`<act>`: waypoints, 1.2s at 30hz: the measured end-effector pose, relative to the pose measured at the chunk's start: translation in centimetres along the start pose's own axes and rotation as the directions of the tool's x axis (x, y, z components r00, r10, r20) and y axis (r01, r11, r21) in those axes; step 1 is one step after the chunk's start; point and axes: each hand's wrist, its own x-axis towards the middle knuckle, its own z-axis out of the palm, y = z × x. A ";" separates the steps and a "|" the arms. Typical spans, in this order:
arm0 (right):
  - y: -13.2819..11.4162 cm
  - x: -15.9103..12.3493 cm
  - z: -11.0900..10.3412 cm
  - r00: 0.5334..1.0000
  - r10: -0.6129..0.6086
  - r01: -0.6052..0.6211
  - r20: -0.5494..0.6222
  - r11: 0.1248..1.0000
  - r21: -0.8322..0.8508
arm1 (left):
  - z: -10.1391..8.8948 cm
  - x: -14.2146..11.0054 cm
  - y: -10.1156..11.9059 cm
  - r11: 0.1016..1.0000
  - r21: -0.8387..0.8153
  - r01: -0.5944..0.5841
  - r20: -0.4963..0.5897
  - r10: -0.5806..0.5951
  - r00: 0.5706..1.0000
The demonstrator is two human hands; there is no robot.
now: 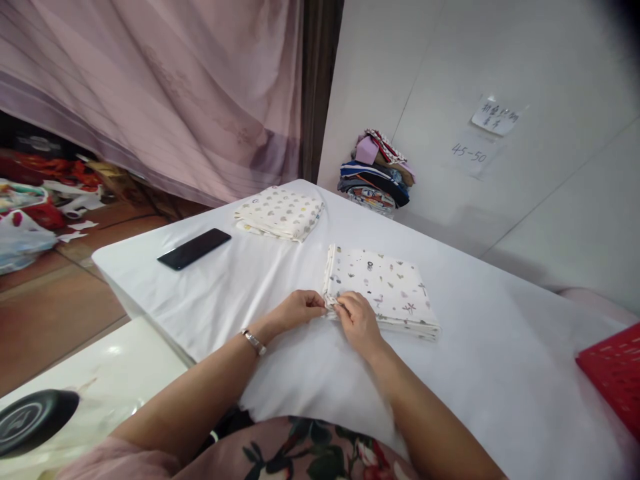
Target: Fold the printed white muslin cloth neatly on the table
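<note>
A white folded cloth (385, 283) printed with small plants and animals lies flat on the white-covered table. Its near left corner is pinched between my two hands. My left hand (303, 308), a silver bracelet on its wrist, closes its fingertips on the corner from the left. From the right, my right hand (357, 320) grips the same corner with thumb and fingers, covering part of the near edge. Farther back on the table rests a second folded cloth (280, 212), white with small grey prints, touched by neither hand.
A black phone (195, 249) lies left of the cloths. A red plastic basket (615, 373) stands at the right edge. Folded clothes (375, 173) are stacked by the wall. A dark round object (37, 420) sits on a lower white surface at left. A pink curtain (200, 87) hangs behind.
</note>
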 end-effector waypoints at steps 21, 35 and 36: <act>-0.2 -0.2 0.3 0.997 -0.061 0.066 0.046 0.990 -0.128 | 0.0 -0.1 0.1 1.000 0.018 -0.006 -0.016 0.007 1.000; -0.2 0.0 0.5 0.997 0.045 -0.044 -0.070 0.999 0.016 | 1.0 -0.4 0.3 0.968 0.210 -0.139 -0.113 0.166 0.980; -0.3 0.0 0.5 0.996 0.050 -0.048 -0.072 0.998 0.028 | 1.1 -0.5 0.3 0.957 0.243 -0.158 -0.108 0.188 0.976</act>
